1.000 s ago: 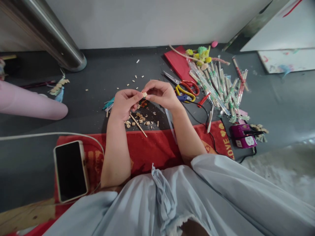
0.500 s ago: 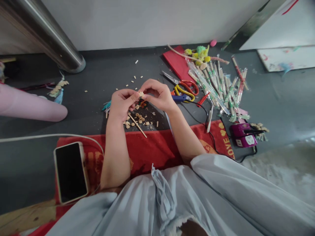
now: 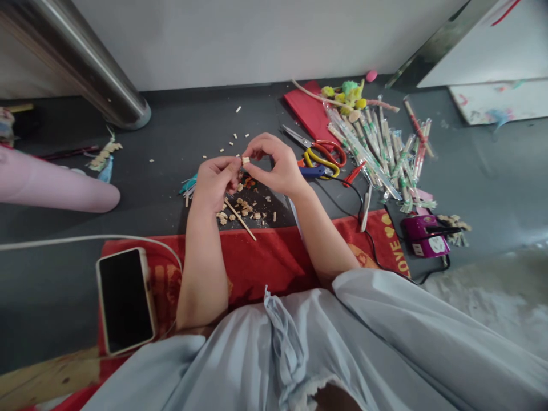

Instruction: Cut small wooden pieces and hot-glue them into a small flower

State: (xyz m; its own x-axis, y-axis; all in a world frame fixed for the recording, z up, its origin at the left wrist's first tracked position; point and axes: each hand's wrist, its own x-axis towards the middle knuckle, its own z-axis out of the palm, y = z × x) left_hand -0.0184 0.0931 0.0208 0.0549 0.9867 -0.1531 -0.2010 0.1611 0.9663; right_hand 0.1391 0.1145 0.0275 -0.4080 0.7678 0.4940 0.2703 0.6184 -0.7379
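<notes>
Above the dark table, my left hand [image 3: 214,181] is closed, thumb and forefinger pinching one side of a small pale wooden piece [image 3: 245,161]. My right hand [image 3: 274,164] grips the other side between thumb and curled forefinger. The piece looks like short stick cuts joined together; its exact shape is too small to make out. Below the hands lie several cut wooden bits [image 3: 244,205] and small flower-like clusters. A thin wooden stick [image 3: 240,219] slants from under my left hand toward the red towel [image 3: 265,260]. A teal tassel [image 3: 188,185] shows beside my left hand.
Right of my hands lie scissors [image 3: 322,153] and a blue tool [image 3: 311,171] with a black cord. Beyond are many wrapped sticks [image 3: 381,142], a red booklet [image 3: 305,105] and a purple plug block [image 3: 423,235]. At left are a phone [image 3: 126,299], pink cylinder [image 3: 55,182] and metal post [image 3: 98,63].
The small wooden piece has turned between my fingers, showing a different, flatter side. My right hand has shifted slightly upward. The surrounding things stay in place.
</notes>
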